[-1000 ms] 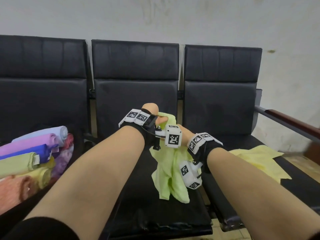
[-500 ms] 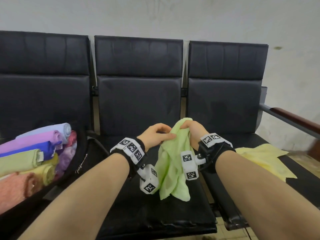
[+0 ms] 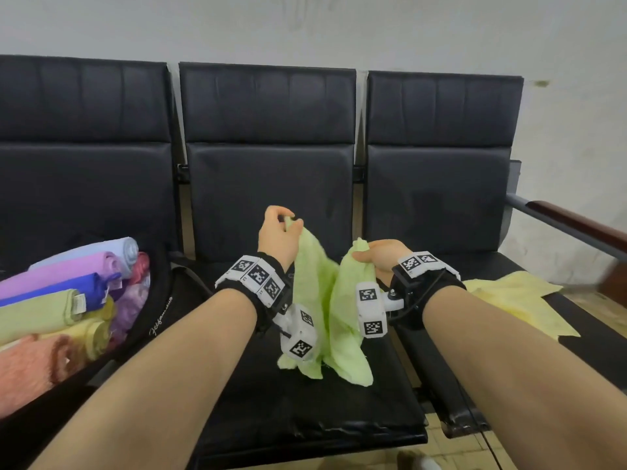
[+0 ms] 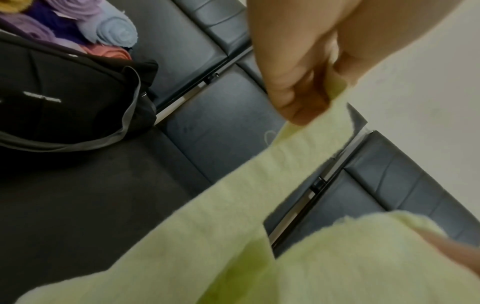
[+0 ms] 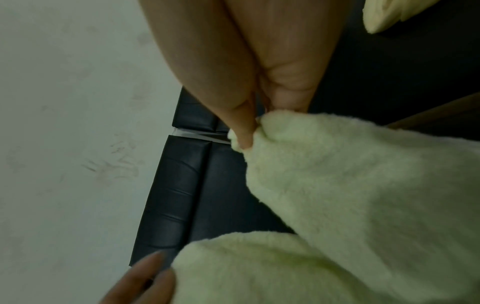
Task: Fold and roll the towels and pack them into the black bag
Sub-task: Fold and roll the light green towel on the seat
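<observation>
A light green towel point(image 3: 325, 307) hangs between the two hands over the middle seat point(image 3: 305, 401) of a row of black padded chairs. It is thin and fuzzy, with a soft nap that shows plainly in the right wrist view, and its edges look slightly frayed. The cloth is bunched into two drooping lobes that meet low down, and its bottom tips touch the seat cushion.

The left hand point(image 3: 278, 234) is raised higher and pinches one upper corner of the towel between thumb and fingertips; the left wrist view shows that corner drawn taut from the pinch. The right hand point(image 3: 386, 259) sits lower and to the right, its thumb and fingers pinching another bunched corner, as the right wrist view shows close up. The two hands are apart, with the towel sagging in a dip between them.

On the left seat stands the black bag point(image 3: 159, 317), open, with rolled towels point(image 3: 64, 300) packed side by side inside it: pale blue, lilac, deep blue, green, yellow, pink and a peach one nearest the camera. A pale yellow towel point(image 3: 515, 300) lies spread flat and rumpled on the right seat, beside a wood-topped armrest point(image 3: 576, 222).
</observation>
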The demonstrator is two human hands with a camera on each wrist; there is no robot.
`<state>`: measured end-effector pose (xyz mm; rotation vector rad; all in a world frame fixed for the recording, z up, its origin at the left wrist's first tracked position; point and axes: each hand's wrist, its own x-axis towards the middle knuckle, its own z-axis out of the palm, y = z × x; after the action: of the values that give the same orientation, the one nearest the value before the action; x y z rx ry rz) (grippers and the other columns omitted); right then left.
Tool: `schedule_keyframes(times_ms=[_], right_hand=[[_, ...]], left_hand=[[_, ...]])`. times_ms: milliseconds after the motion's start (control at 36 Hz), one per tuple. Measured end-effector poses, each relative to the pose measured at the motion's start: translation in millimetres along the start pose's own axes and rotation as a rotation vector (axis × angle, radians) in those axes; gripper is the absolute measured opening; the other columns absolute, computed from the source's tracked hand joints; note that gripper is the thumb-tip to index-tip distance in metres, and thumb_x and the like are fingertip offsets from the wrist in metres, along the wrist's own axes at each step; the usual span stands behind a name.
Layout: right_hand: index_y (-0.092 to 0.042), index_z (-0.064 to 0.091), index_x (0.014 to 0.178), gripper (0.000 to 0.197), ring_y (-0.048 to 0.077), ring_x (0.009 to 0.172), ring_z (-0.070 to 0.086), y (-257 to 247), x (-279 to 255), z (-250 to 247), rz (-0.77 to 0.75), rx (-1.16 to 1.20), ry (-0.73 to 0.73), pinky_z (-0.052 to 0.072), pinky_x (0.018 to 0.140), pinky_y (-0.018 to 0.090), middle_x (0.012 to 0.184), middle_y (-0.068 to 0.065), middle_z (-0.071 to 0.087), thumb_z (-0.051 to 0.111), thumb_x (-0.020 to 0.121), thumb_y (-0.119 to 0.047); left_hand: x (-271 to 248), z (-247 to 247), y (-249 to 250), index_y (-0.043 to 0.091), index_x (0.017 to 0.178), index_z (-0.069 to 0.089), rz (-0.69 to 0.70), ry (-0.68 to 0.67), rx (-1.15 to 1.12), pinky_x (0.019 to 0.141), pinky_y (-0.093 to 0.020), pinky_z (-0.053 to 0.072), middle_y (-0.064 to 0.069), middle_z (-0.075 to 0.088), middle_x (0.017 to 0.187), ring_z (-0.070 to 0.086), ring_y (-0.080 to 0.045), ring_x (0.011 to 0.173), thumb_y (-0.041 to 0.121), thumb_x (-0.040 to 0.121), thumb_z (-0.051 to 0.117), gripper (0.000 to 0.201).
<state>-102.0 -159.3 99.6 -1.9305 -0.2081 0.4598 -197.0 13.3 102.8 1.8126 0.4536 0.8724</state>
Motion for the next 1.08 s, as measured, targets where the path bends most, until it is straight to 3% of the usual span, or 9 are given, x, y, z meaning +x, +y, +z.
schedule_keyframes(times_ms=[194, 333, 417, 528, 667, 778, 889, 972, 1083], right_hand=[[-0.003, 0.057, 0.127, 0.036, 0.032, 0.117, 0.058, 15, 10, 13, 0.029, 0.144, 0.090, 0.049, 0.098, 0.044, 0.129, 0.017, 0.059, 0.054, 0.096, -0.021], [-0.005, 0.062, 0.100, 0.025, 0.022, 0.079, 0.065, 19, 12, 23, 0.194, 0.395, 0.046, 0.055, 0.076, 0.039, 0.088, 0.010, 0.067, 0.051, 0.098, -0.027], [-0.002, 0.063, 0.105, 0.026, 0.025, 0.090, 0.065, 34, 20, 25, 0.173, 0.459, -0.010, 0.050, 0.093, 0.043, 0.099, 0.012, 0.068, 0.049, 0.099, -0.024], [0.000, 0.060, 0.110, 0.027, 0.030, 0.101, 0.062, 42, 30, 30, 0.219, 0.537, 0.031, 0.049, 0.081, 0.041, 0.118, 0.018, 0.064, 0.044, 0.101, -0.020], [-0.007, 0.054, 0.126, 0.032, 0.024, 0.112, 0.059, 57, 37, 19, 0.132, -0.010, 0.090, 0.043, 0.071, 0.018, 0.125, 0.008, 0.060, 0.044, 0.099, -0.023], [-0.014, 0.034, 0.140, 0.057, 0.031, 0.121, 0.050, 63, 40, 17, 0.120, -0.252, 0.181, 0.047, 0.097, 0.038, 0.135, 0.013, 0.045, 0.057, 0.088, -0.011], [-0.022, 0.065, 0.111, 0.047, 0.017, 0.118, 0.050, 53, 26, 22, -0.237, -0.246, -0.171, 0.045, 0.096, 0.026, 0.123, 0.002, 0.055, 0.060, 0.074, 0.007], [-0.014, 0.067, 0.092, 0.021, 0.016, 0.088, 0.059, 44, 17, 28, -0.228, -0.244, -0.321, 0.049, 0.090, 0.034, 0.089, 0.004, 0.065, 0.072, 0.074, -0.003], [-0.013, 0.064, 0.090, 0.027, 0.015, 0.080, 0.059, 39, 14, 29, -0.303, -0.318, -0.351, 0.052, 0.084, 0.037, 0.086, 0.004, 0.064, 0.083, 0.070, -0.012]], left_hand=[[-20, 19, -21, 0.020, 0.097, 0.066, -0.102, -0.256, 0.072, 0.074, -0.030, 0.046, 0.001, 0.062, 0.095, 0.057, -0.016, 0.082, 0.013, 0.092, 0.042, 0.026], [-43, 38, -48, 0.017, 0.112, 0.066, -0.236, -0.492, 0.136, 0.096, -0.033, 0.044, 0.005, 0.061, 0.110, 0.056, -0.015, 0.108, 0.044, 0.089, 0.058, 0.037], [-53, 43, -63, 0.018, 0.113, 0.061, -0.210, -0.517, 0.209, 0.089, -0.032, 0.046, 0.004, 0.060, 0.110, 0.056, -0.013, 0.102, 0.051, 0.084, 0.065, 0.044], [-54, 47, -77, 0.014, 0.095, 0.060, -0.164, -0.441, 0.228, 0.075, -0.028, 0.045, 0.002, 0.060, 0.097, 0.056, -0.015, 0.090, 0.041, 0.086, 0.068, 0.030], [-48, 49, -82, 0.017, 0.074, 0.061, -0.094, -0.332, 0.167, 0.054, -0.016, 0.039, 0.004, 0.059, 0.075, 0.051, -0.010, 0.067, 0.033, 0.087, 0.069, 0.021], [-36, 49, -80, 0.016, 0.077, 0.060, -0.033, -0.389, 0.218, 0.065, -0.026, 0.037, 0.007, 0.058, 0.082, 0.049, -0.010, 0.074, 0.031, 0.084, 0.072, 0.020], [-27, 49, -72, 0.023, 0.075, 0.050, 0.018, -0.477, 0.313, 0.057, -0.024, 0.035, 0.009, 0.053, 0.082, 0.047, -0.007, 0.071, 0.026, 0.081, 0.073, 0.024], [-26, 47, -66, 0.022, 0.071, 0.044, 0.042, -0.487, 0.353, 0.053, -0.020, 0.033, 0.007, 0.051, 0.079, 0.046, -0.009, 0.068, 0.017, 0.080, 0.071, 0.029], [-27, 38, -65, 0.020, 0.066, 0.040, 0.029, -0.485, 0.375, 0.051, -0.019, 0.030, 0.007, 0.048, 0.073, 0.041, -0.010, 0.063, 0.017, 0.078, 0.073, 0.035]])
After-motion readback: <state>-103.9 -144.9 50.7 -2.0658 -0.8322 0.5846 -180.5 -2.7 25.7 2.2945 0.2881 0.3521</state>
